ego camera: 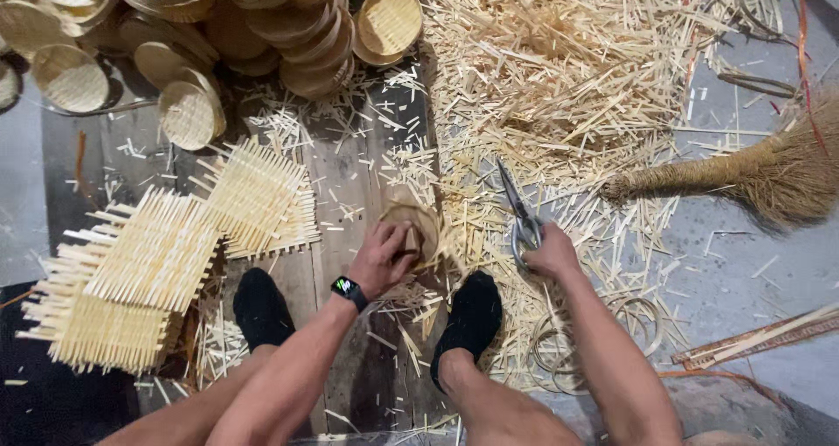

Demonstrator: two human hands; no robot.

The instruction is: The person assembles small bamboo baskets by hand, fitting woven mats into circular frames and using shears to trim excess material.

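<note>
The left hand [380, 258], with a black smartwatch [348, 289] on its wrist, grips a small round woven bamboo basket [418, 229] by its rim, pressing it down on the weathered wooden plank surface [336, 184] just in front of the person's two black-socked feet [262, 306]. The right hand [549, 252] is clenched around the looped handles of a pair of grey metal scissors [517, 214], whose closed blades point away from the person and lie over a wide litter of pale bamboo offcuts [559, 79]. The basket sits between the two hands, near the scissors but apart from them. To the left of the feet lie flat square mats of woven bamboo strips [153, 254] with loose ends sticking out on all sides, some overlapping. At the far edge of the planks stands a heap of finished round bamboo baskets [288, 27], stacked and tumbled. To the right, on the grey floor, lies a brown straw broom [769, 175], and thin bamboo hoops [559, 341] rest beside the right forearm.
</note>
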